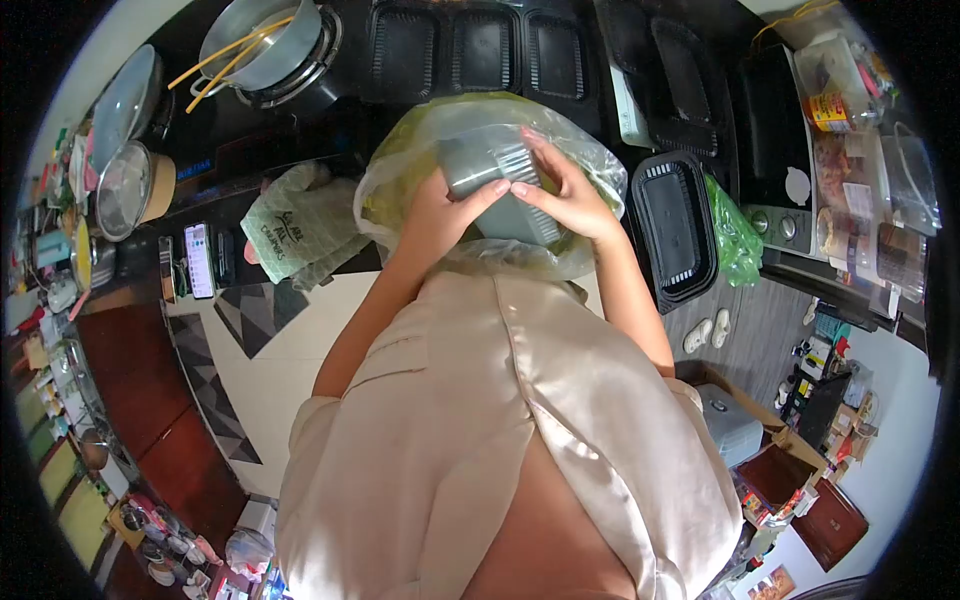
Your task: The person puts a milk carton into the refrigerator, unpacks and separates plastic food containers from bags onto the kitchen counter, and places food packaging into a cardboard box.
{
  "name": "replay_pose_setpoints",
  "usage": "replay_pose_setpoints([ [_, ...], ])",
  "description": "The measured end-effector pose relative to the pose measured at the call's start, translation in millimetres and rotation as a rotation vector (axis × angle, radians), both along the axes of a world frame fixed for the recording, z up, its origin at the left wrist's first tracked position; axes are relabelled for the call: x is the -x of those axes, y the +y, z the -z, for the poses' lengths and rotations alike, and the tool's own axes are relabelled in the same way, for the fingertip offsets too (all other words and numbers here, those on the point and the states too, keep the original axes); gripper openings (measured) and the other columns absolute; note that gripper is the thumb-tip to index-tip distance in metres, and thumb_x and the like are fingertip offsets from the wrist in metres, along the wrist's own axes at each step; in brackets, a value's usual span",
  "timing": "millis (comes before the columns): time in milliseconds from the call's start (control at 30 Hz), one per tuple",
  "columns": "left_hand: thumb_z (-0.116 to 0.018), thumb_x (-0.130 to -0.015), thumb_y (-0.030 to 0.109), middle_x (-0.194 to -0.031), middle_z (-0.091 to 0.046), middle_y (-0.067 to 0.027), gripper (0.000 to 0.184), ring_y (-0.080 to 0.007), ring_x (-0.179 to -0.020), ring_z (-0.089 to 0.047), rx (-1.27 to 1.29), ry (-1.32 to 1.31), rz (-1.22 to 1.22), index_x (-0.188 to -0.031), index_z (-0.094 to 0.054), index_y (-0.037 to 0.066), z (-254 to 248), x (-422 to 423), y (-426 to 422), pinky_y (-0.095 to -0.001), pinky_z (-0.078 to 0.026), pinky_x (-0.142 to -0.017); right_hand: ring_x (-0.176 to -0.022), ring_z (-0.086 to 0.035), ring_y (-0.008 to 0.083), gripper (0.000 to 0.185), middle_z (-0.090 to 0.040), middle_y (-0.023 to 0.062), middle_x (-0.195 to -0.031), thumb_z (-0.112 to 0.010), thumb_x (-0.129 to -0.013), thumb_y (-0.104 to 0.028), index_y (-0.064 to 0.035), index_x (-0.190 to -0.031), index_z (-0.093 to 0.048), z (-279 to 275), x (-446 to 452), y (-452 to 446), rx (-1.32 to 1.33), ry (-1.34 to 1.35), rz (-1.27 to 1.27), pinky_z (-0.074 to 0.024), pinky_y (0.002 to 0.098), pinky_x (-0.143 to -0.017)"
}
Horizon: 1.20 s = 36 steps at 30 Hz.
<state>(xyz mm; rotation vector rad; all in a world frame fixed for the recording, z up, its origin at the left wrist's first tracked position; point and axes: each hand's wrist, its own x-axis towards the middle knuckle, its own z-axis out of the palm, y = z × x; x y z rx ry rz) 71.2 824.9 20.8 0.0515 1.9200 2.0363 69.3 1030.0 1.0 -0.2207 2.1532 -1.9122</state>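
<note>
Inside an open, clear yellowish plastic bag (390, 190) on the dark counter sits a black container with a clear, ribbed lid (485, 160). My left hand (440, 215) grips its near left side, the thumb lying on top. From the right, my right hand (568, 195) holds the same container, its thumb tip meeting the left thumb and its fingers spread over the far right edge. The container tilts a little. The bag's folds surround both hands.
Black trays (485, 50) line the counter's back; another black tray (675, 228) stands right beside a green bag (735, 235). A pot (250, 55) with chopsticks sits on the stove at back left. A printed bag (295, 225) and a phone (199, 262) lie left.
</note>
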Motion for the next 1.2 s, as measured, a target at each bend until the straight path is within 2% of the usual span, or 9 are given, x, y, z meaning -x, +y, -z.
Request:
replay_pose_setpoints([
  [133,-0.072,-0.081,0.021,-0.1,-0.066,-0.0074,0.036,-0.0141,-0.09,-0.061,-0.108,-0.002,0.026,-0.108,-0.061,-0.002,3,5,5,-0.0283,-0.048,-0.077,-0.131,-0.036,0.0244,0.074,-0.04,0.0122,-0.142,-0.079,-0.074,-0.019,-0.0051,-0.136,-0.042,-12,1,1,-0.053,0.246,0.038,-0.0289,0.038,-0.108],
  [267,-0.072,-0.081,0.021,-0.099,-0.066,-0.0074,0.035,-0.0134,-0.088,-0.061,-0.056,0.018,-0.005,-0.106,-0.061,-0.001,9,7,11,-0.0274,-0.048,-0.076,-0.132,-0.037,0.0245,0.07,-0.04,0.0093,-0.142,-0.076,-0.076,-0.011,-0.0058,-0.136,-0.041,-22,1,1,0.05,0.052,0.018,-0.0313,0.041,-0.108],
  [333,-0.072,-0.081,0.021,-0.097,-0.066,-0.0078,0.034,-0.0126,-0.086,-0.062,0.02,0.211,-0.07,-0.105,-0.061,-0.001,8,9,13,-0.0265,-0.048,-0.075,-0.131,-0.038,0.0246,0.069,-0.041,0.01,-0.142,-0.075,-0.077,-0.011,-0.0058,-0.137,-0.041,-27,1,0,0.023,0.062,0.024,-0.0319,0.0409,-0.108],
  [700,-0.071,-0.081,0.014,-0.093,-0.067,-0.0074,0.029,-0.0108,-0.081,-0.062,-0.048,0.081,-0.148,-0.103,-0.062,-0.002,4,4,18,-0.0245,-0.049,-0.07,-0.125,-0.047,0.0288,0.057,-0.044,0.017,-0.138,-0.066,-0.085,-0.014,-0.0042,-0.136,-0.042,-24,-6,-10,-0.279,0.366,0.055,-0.0392,0.0376,-0.103],
  [767,-0.071,-0.081,0.013,-0.093,-0.067,-0.0074,0.028,-0.0104,-0.081,-0.062,-0.064,0.081,-0.162,-0.103,-0.062,-0.002,4,4,17,-0.0243,-0.049,-0.07,-0.121,-0.05,0.0333,0.05,-0.048,0.019,-0.133,-0.062,-0.085,-0.014,-0.0057,-0.132,-0.046,-31,-11,-19,-0.558,0.508,0.102,-0.0435,0.0375,-0.098],
  [800,-0.07,-0.083,0.012,-0.096,-0.067,-0.0064,0.028,-0.0094,-0.083,-0.061,-0.039,0.101,-0.149,-0.105,-0.062,-0.001,5,4,17,-0.0238,-0.048,-0.072,-0.096,-0.062,0.0364,0.042,-0.051,0.0152,-0.13,-0.059,-0.085,-0.021,-0.0133,-0.126,-0.053,-23,-11,-22,-0.597,0.577,0.17,-0.0549,0.0398,-0.072],
  [967,-0.068,-0.085,0.012,-0.098,-0.067,-0.0048,0.026,-0.0074,-0.086,-0.06,-0.032,0.054,-0.164,-0.107,-0.063,0.0,8,2,15,-0.0223,-0.047,-0.074,-0.093,-0.063,0.0355,0.042,-0.051,0.0151,-0.13,-0.058,-0.085,-0.02,-0.0163,-0.126,-0.053,-16,-10,-28,-0.613,0.616,0.172,-0.055,0.0395,-0.072],
  [1167,-0.069,-0.084,0.016,-0.088,-0.065,-0.0057,0.022,-0.0103,-0.074,-0.061,0.062,0.089,-0.135,-0.095,-0.064,-0.002,18,-2,1,-0.0245,-0.051,-0.068,-0.095,-0.063,0.0354,0.038,-0.052,0.0147,-0.129,-0.054,-0.088,-0.019,-0.0175,-0.126,-0.053,-13,-11,-30,-0.58,0.555,0.244,-0.0547,0.0402,-0.074],
  [1200,-0.068,-0.085,0.017,-0.086,-0.065,-0.0059,0.022,-0.0109,-0.072,-0.061,-0.044,-0.034,-0.142,-0.094,-0.064,-0.002,18,-3,0,-0.0249,-0.052,-0.068,-0.096,-0.063,0.0353,0.038,-0.052,0.0146,-0.129,-0.053,-0.089,-0.018,-0.0171,-0.126,-0.053,-13,-12,-31,-0.582,0.563,0.248,-0.0546,0.0403,-0.075],
])
